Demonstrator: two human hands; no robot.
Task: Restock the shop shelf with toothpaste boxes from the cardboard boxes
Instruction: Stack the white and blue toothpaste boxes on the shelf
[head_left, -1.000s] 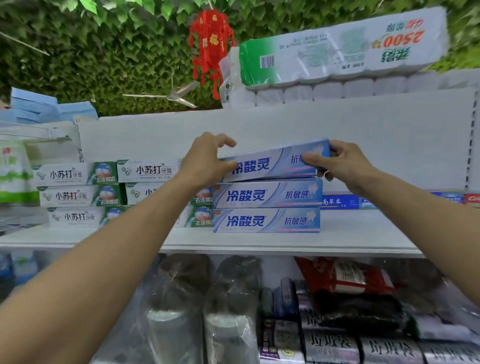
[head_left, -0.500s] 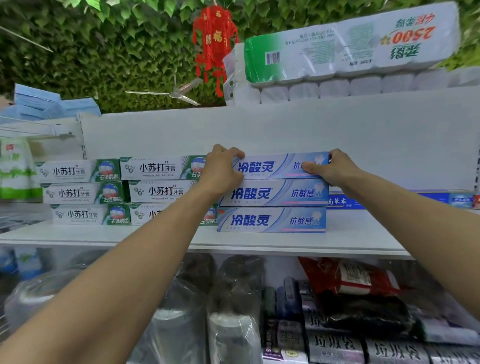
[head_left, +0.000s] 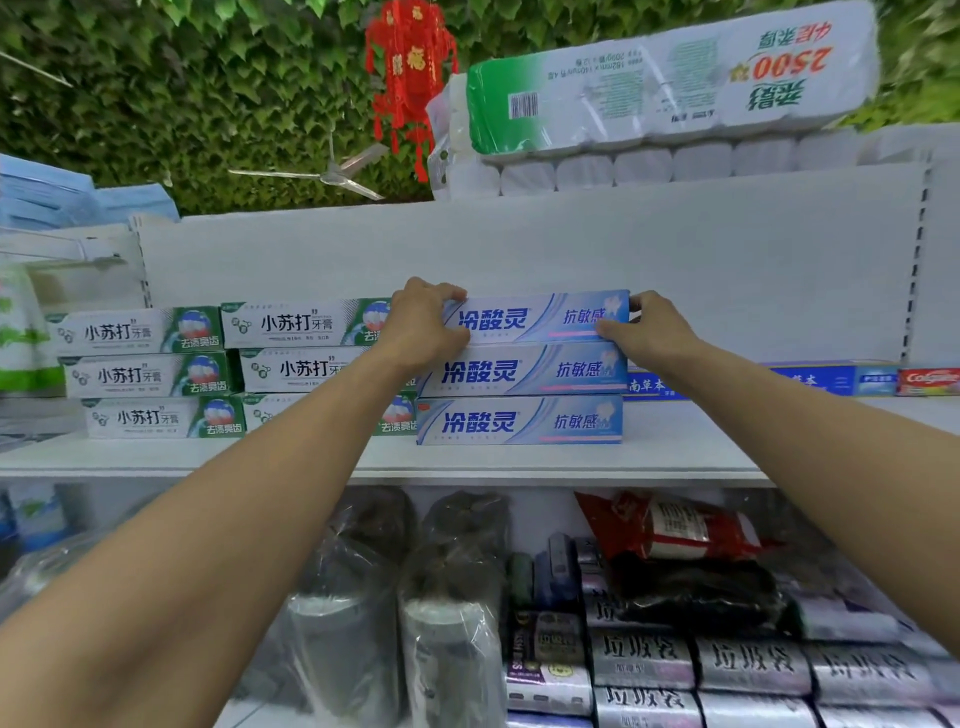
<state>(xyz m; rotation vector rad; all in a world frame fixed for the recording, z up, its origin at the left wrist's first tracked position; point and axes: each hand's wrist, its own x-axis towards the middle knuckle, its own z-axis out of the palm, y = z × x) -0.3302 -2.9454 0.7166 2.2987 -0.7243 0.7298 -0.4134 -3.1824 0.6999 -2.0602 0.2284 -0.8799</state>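
top toothpaste box (head_left: 540, 318): lies on top of two matching blue boxes (head_left: 519, 397) on the white shelf (head_left: 675, 460), making the third tier, near the shelf's middle.
left hand (head_left: 423, 327): curled round the box's left end, fingers hooked over its top edge.
right hand (head_left: 652, 335): wraps the right end, thumb pressed on the printed front; the other fingers are hidden behind the box.
long axis: runs left to right, parallel to the shelf's front edge, and looks level.
facing: printed face toward the near side, lettering upright.
neighbours: green-and-white toothpaste boxes (head_left: 156, 374) are stacked just to the left; the forearm hides whether they touch the blue stack.
risk, skew: a harder push from one hand would likely twist the box off square.
risk, slide: letting go before it sits flush could let it slip forward off the smooth carton below.
risk, knock: the left knuckles could nudge the green stack.
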